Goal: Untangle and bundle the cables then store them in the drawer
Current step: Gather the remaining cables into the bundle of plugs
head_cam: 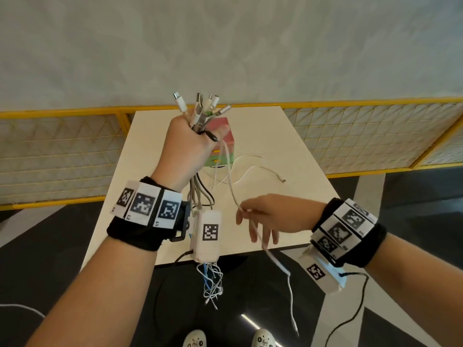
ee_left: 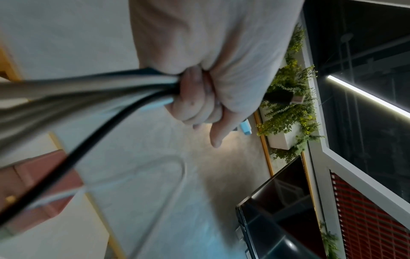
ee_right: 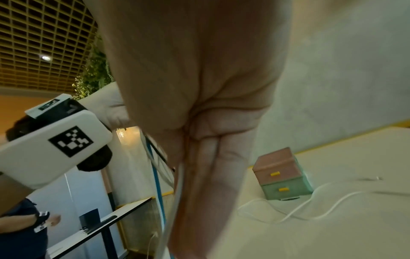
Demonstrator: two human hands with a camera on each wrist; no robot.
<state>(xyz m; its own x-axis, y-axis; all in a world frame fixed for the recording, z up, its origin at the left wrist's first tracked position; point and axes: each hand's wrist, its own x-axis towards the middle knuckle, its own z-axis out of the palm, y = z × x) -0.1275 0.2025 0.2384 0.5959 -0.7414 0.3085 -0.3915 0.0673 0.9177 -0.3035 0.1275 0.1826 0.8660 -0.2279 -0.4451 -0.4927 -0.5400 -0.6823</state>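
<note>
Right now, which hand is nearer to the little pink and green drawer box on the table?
Left. The left hand, gripping the cable bundle, is raised directly in front of the drawer box; the right hand is lower, nearer the table's front edge.

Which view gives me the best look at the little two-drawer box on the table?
The right wrist view: the drawer box stands unobstructed, pink drawer over green, both shut, yellow handles showing. In the head view the left hand hides most of it. The left wrist view shows only a blurred pink corner.

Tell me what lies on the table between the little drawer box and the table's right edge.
In the head view, loose white cables lie on the table right of the drawer box; the right wrist view shows them too.
</note>
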